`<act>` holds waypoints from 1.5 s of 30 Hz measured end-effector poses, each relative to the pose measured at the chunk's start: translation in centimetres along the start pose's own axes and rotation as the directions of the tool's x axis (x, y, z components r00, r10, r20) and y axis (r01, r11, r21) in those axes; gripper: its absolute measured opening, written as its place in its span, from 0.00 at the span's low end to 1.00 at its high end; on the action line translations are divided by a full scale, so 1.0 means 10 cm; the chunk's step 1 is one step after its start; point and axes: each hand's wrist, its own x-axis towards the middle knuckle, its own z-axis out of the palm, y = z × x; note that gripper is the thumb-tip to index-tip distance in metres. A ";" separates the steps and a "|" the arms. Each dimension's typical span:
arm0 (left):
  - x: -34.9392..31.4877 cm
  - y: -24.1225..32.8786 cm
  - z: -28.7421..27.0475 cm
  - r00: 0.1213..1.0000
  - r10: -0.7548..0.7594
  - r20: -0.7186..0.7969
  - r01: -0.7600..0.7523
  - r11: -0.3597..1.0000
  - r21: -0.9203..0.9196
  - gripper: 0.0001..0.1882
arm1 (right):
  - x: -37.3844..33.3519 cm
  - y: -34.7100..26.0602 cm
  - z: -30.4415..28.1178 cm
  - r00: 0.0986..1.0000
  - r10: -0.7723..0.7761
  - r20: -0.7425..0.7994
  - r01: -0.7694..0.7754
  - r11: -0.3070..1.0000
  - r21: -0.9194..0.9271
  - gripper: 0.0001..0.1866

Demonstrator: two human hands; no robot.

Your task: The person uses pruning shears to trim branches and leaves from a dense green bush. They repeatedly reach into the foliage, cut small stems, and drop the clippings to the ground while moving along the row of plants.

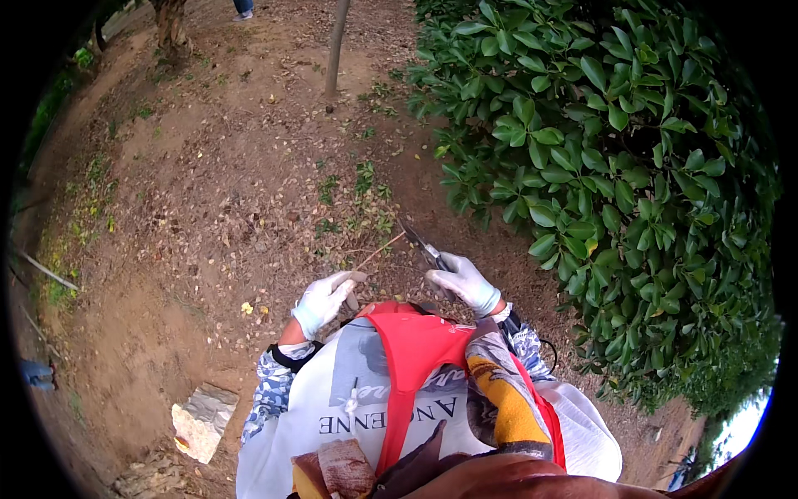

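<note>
Left hand (pixel 327 298) pinches a thin twig (pixel 382 249). Right hand (pixel 467 284) grips shears (pixel 433 254), blades at twig's far end. Leafy bush (pixel 598 175) right of right hand.

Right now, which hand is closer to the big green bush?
Right. The right hand, gripping shears, is left of the bush and apart from it; the left hand, holding a twig, is farther left.

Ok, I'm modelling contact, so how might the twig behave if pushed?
The twig is probably light, being so thin. It looks fairly stiff, jutting nearly straight from the left hand without drooping. Pushed hard, it could snap: it seems slender, brown and leafless.
</note>
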 end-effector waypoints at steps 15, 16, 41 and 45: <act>0.53 0.08 -0.50 0.986 -0.107 -0.125 0.084 0.980 -0.180 0.18 | 0.48 -1.08 -0.27 0.911 -0.368 -0.185 0.407 0.871 0.276 0.41; 0.61 0.07 -0.55 0.987 -0.095 -0.128 0.073 0.983 -0.170 0.18 | 0.55 -1.17 -0.29 0.882 -0.419 -0.214 0.468 0.830 0.303 0.41; 2.55 0.52 -1.74 0.994 -0.036 0.101 0.036 0.999 0.001 0.23 | 1.03 -2.19 -0.28 0.664 -0.490 -0.564 0.738 0.311 0.599 0.48; 2.72 0.58 -1.73 0.981 -0.017 0.194 0.019 1.000 -0.004 0.23 | 1.01 -2.20 -0.22 0.602 -0.442 -0.664 0.798 0.345 0.494 0.48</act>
